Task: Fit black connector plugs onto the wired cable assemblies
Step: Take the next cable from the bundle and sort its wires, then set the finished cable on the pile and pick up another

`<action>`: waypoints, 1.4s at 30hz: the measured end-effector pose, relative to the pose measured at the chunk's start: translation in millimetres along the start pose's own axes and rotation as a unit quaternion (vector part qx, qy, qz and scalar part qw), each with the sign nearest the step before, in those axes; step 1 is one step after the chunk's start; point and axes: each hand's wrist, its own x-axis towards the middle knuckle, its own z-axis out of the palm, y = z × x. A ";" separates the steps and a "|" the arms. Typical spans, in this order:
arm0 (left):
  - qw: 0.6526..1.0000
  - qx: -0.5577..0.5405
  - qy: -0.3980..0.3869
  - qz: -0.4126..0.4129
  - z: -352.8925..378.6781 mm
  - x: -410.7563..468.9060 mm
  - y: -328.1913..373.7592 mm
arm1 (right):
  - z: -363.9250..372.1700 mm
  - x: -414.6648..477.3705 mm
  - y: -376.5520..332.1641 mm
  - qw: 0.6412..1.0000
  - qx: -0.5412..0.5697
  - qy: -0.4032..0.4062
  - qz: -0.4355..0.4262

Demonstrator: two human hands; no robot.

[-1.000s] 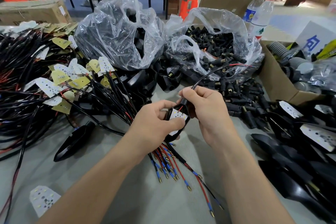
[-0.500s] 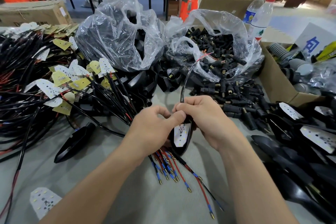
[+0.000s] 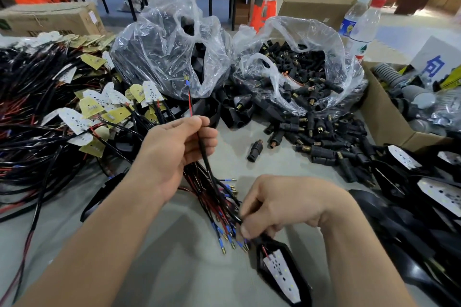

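The left hand [image 3: 179,147] has its fingers [image 3: 199,141] clenched round a bundle of thin black-and-red cables [image 3: 212,182] — the right hand [image 3: 282,204] pinches one black cable [image 3: 237,218] near the grey worktop's [image 3: 174,252] front edge.

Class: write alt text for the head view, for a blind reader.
A left hand grips a bundle of black cables; the right hand pinches one cable by a black housing with a white LED board. Black connector plugs lie behind.
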 end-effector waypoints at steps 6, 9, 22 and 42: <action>0.999 0.028 0.023 0.015 3.0 -0.8 -5.2 | -1.2 17.5 2.8 0.986 0.077 0.126 -0.082; 0.998 0.010 0.055 0.026 -2.8 3.3 -1.9 | 3.9 16.8 6.4 0.995 0.061 0.059 -0.058; 0.997 -0.018 0.070 0.009 2.7 -0.4 -9.9 | 4.4 25.5 -0.5 0.983 0.111 0.089 -0.115; 0.840 0.490 0.071 0.222 14.0 -17.8 -31.5 | -26.1 44.9 39.9 0.850 -0.010 0.526 0.023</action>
